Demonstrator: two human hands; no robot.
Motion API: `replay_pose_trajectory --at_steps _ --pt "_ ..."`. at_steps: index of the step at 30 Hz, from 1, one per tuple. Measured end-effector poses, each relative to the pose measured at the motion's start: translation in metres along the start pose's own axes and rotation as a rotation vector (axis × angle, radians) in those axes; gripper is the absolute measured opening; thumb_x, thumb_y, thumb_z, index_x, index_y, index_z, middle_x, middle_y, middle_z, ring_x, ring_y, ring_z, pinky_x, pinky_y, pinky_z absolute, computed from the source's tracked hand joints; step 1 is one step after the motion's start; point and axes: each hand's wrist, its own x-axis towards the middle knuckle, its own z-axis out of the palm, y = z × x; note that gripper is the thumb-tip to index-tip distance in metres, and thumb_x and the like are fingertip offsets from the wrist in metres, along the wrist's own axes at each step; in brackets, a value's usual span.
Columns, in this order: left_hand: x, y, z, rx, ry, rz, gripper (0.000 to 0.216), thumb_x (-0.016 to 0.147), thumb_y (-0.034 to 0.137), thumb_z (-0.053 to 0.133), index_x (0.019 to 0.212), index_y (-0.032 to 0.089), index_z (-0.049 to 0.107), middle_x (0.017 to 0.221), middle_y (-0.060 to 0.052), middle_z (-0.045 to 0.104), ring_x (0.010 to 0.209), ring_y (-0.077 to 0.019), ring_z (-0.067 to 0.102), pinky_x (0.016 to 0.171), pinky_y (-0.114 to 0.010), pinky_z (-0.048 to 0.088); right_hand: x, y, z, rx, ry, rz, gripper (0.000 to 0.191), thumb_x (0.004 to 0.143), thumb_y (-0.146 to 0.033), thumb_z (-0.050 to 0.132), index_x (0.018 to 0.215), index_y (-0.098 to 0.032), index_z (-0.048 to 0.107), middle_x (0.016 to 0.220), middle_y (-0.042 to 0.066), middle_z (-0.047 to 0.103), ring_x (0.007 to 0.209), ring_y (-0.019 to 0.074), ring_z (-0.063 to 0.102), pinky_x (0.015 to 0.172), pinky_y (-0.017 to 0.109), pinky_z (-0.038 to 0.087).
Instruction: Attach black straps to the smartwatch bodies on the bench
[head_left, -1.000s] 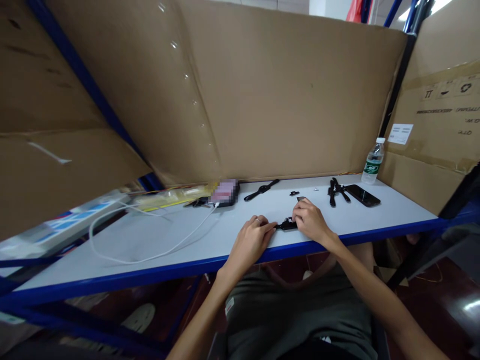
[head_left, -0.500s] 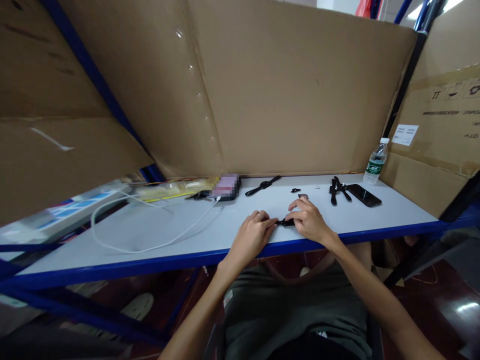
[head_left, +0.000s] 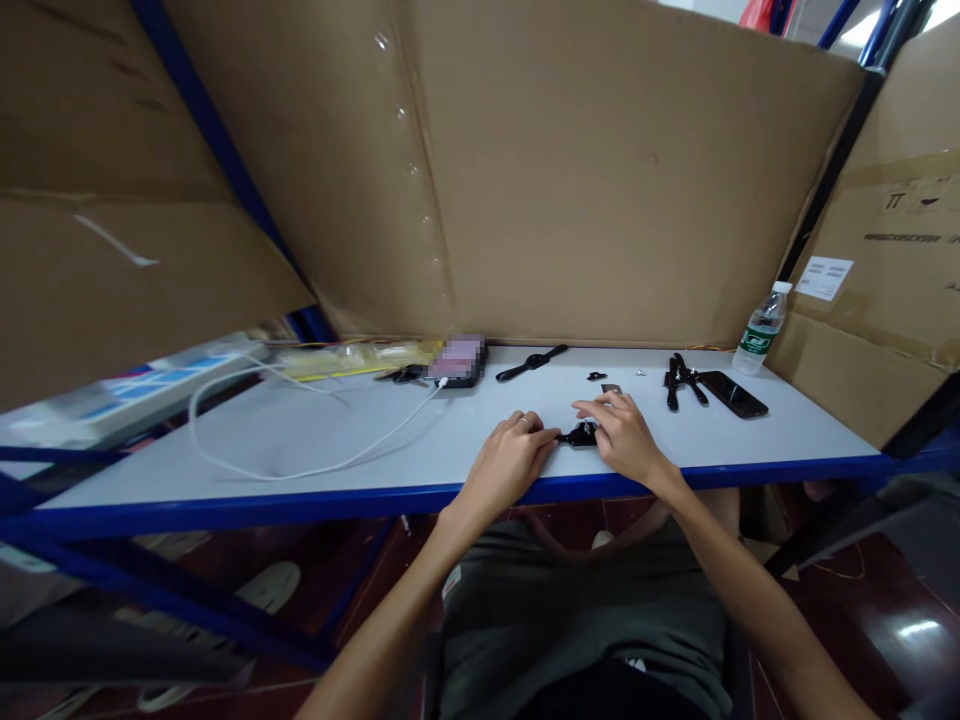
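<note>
A black spokeshave (head_left: 580, 436) lies near the table's front edge between my hands, with small shiny metal parts on its middle. My left hand (head_left: 514, 452) pinches its left handle. My right hand (head_left: 626, 435) is on its right side, covering the right handle. Its index finger reaches out above the shiny parts, and the lower fingers are partly hidden. Just behind the right hand lies a flat grey metal blade (head_left: 611, 388). Further back are a small black piece (head_left: 596, 376) and a tiny silvery piece (head_left: 640, 373). Another black spokeshave (head_left: 532, 363) rests back left of them.
On the right are a black plier-like tool (head_left: 681, 382), a phone (head_left: 731, 393) and a water bottle (head_left: 761, 330). A dark device (head_left: 459, 362) with a white cable (head_left: 360, 460) sits left, beside plastic packaging (head_left: 360, 358). Cardboard (head_left: 540, 200) walls the back.
My right hand's fingers have shifted and lifted off the spokeshave's middle, so its shiny parts now show. My left hand keeps its pinch. The view has shifted slightly.
</note>
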Motion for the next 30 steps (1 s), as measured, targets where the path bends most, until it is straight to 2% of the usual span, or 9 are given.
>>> replay_pose_trajectory --at_steps 6,10,12,15,17,20,24,26,30 --pt "0.0007 0.0022 -0.0020 0.010 -0.005 -0.004 0.028 0.103 0.024 0.055 0.119 0.020 0.077 0.102 -0.010 0.069 0.097 -0.0258 0.061 0.088 -0.039 0.052 0.0010 0.0015 0.0000 -0.021 -0.001 0.067 0.055 0.083 0.005 0.045 0.125 -0.021 0.070 0.079 0.005 0.073 0.094 0.0280 0.060 0.092 0.043 0.041" --pt "0.0008 0.0021 -0.0007 0.014 0.004 -0.001 0.028 0.103 0.024 0.055 0.120 0.020 0.077 0.101 -0.010 0.068 0.098 -0.0263 0.061 0.088 -0.040 0.052 0.0005 0.0010 0.0002 0.064 -0.029 -0.025 0.056 0.083 0.007 0.045 0.125 -0.022 0.069 0.089 0.003 0.078 0.100 0.0265 0.062 0.096 0.042 0.041" --pt "0.0011 0.0023 -0.0003 0.013 0.006 -0.002 0.028 0.103 0.024 0.055 0.119 0.020 0.077 0.101 -0.010 0.068 0.098 -0.0259 0.061 0.088 -0.039 0.051 0.0007 0.0012 0.0002 0.030 -0.020 -0.009 0.056 0.082 0.007 0.045 0.124 -0.021 0.070 0.094 0.004 0.079 0.103 0.0268 0.062 0.096 0.042 0.041" --pt "0.0016 0.0033 -0.0011 0.013 -0.006 -0.010 0.027 0.103 0.024 0.054 0.117 0.021 0.078 0.101 -0.009 0.068 0.098 -0.0257 0.061 0.087 -0.038 0.051 0.0011 0.0021 0.0000 -0.056 0.024 0.061 0.052 0.082 0.006 0.047 0.119 -0.020 0.071 0.085 0.005 0.076 0.098 0.0275 0.062 0.091 0.042 0.042" --pt "0.0019 0.0044 -0.0024 0.016 -0.018 -0.012 0.027 0.104 0.024 0.054 0.117 0.021 0.078 0.101 -0.010 0.068 0.099 -0.0255 0.061 0.086 -0.038 0.050 0.0010 0.0024 0.0001 -0.044 0.029 0.024 0.049 0.082 0.006 0.047 0.115 -0.020 0.072 0.078 0.003 0.074 0.093 0.0263 0.062 0.089 0.041 0.042" --pt "0.0023 0.0054 -0.0043 0.021 -0.025 -0.019 0.027 0.103 0.023 0.054 0.118 0.021 0.077 0.103 -0.010 0.068 0.099 -0.0251 0.060 0.086 -0.037 0.050 0.0006 0.0025 0.0007 -0.005 0.025 -0.059 0.048 0.082 0.006 0.047 0.114 -0.020 0.072 0.087 0.004 0.077 0.097 0.0254 0.063 0.091 0.040 0.043" --pt "0.0026 0.0052 -0.0048 0.019 -0.033 -0.022 0.027 0.103 0.023 0.054 0.118 0.021 0.077 0.103 -0.010 0.068 0.100 -0.0256 0.060 0.087 -0.038 0.051 -0.0002 0.0023 0.0007 -0.047 0.103 0.006 0.043 0.081 0.005 0.048 0.105 -0.020 0.074 0.076 0.004 0.073 0.090 0.0264 0.062 0.086 0.041 0.043" --pt "0.0025 0.0048 -0.0044 0.018 -0.036 -0.021 0.027 0.103 0.023 0.055 0.118 0.021 0.078 0.102 -0.010 0.068 0.101 -0.0259 0.060 0.088 -0.038 0.051 -0.0008 0.0023 0.0004 -0.001 0.116 -0.015 0.041 0.082 0.004 0.047 0.101 -0.021 0.074 0.073 0.003 0.072 0.085 0.0250 0.063 0.084 0.040 0.045" --pt "0.0019 0.0038 -0.0037 0.011 -0.037 -0.027 0.029 0.104 0.024 0.054 0.120 0.021 0.077 0.103 -0.010 0.068 0.100 -0.0261 0.061 0.088 -0.039 0.051 -0.0014 0.0036 0.0017 0.066 0.185 -0.021 0.049 0.082 0.006 0.044 0.107 -0.022 0.074 0.090 0.004 0.077 0.093 0.0247 0.064 0.088 0.041 0.047"
